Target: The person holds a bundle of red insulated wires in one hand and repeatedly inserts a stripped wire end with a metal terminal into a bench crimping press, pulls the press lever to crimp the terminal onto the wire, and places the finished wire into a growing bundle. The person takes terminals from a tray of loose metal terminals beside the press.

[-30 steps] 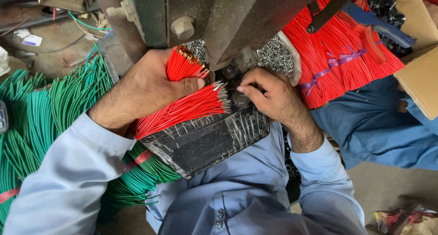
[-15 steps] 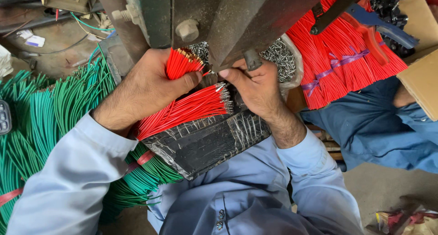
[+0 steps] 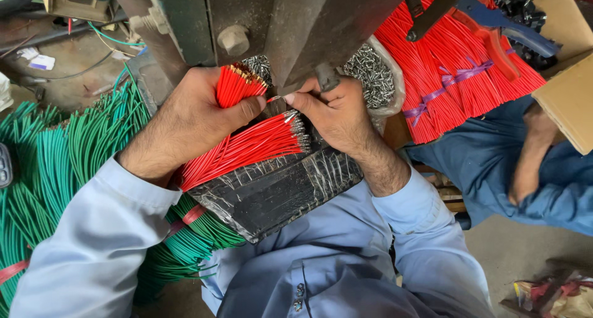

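Left hand [image 3: 185, 123] grasps a bunch of red wires [image 3: 238, 86] under the dark press machine [image 3: 309, 21]. Right hand [image 3: 333, 111] pinches one red wire [image 3: 276, 98] at the machine; more terminal-tipped wires [image 3: 247, 148] lie on the black tray [image 3: 278, 191].

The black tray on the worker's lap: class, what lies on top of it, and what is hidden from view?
On the black tray lies a bundle of red wires with metal tips. The left hand covers the bundle's far end, and the right hand hides the tray's upper corner.
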The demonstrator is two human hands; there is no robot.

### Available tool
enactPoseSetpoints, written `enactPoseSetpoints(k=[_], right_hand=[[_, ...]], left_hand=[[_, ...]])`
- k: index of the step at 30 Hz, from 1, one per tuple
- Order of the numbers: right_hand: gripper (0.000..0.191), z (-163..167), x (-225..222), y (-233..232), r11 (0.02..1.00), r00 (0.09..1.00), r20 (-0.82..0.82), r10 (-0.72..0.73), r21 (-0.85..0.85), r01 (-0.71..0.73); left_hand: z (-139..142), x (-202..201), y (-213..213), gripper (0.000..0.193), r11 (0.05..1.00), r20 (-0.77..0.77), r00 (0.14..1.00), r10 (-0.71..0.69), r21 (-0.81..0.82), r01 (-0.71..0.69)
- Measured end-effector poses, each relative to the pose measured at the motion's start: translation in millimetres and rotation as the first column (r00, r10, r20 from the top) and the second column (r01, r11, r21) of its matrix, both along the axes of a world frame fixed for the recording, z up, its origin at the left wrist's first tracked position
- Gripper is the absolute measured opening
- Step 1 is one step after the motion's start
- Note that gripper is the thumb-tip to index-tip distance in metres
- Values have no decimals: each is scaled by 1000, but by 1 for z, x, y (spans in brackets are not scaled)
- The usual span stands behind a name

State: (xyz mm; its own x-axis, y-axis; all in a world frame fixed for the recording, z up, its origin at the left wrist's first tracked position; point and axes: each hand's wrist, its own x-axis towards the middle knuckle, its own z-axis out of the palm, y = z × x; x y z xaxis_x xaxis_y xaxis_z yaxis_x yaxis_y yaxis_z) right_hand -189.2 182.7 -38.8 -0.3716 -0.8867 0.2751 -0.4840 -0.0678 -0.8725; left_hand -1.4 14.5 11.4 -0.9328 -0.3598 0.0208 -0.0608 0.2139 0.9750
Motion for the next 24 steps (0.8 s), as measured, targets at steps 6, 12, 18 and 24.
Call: enactPoseSetpoints(k=[6, 12, 18, 24], right_hand=[[9, 24, 1, 27, 989, 988, 64, 139, -59, -135], [15, 45, -16, 57, 977, 779, -605, 166, 206, -49], [9, 24, -12, 50, 983, 892, -451, 39, 177, 46], [15, 14, -9, 33, 997, 999, -19, -26, 75, 27]], left_hand=[[-1, -2, 4, 16, 997, -53, 997, -58, -59, 55], [-8, -3, 1, 15, 997, -45, 997, -57, -56, 54], [-7, -4, 0, 15, 993, -57, 996, -67, -97, 61], [-3, -1, -1, 15, 998, -28, 998, -56, -5, 56]])
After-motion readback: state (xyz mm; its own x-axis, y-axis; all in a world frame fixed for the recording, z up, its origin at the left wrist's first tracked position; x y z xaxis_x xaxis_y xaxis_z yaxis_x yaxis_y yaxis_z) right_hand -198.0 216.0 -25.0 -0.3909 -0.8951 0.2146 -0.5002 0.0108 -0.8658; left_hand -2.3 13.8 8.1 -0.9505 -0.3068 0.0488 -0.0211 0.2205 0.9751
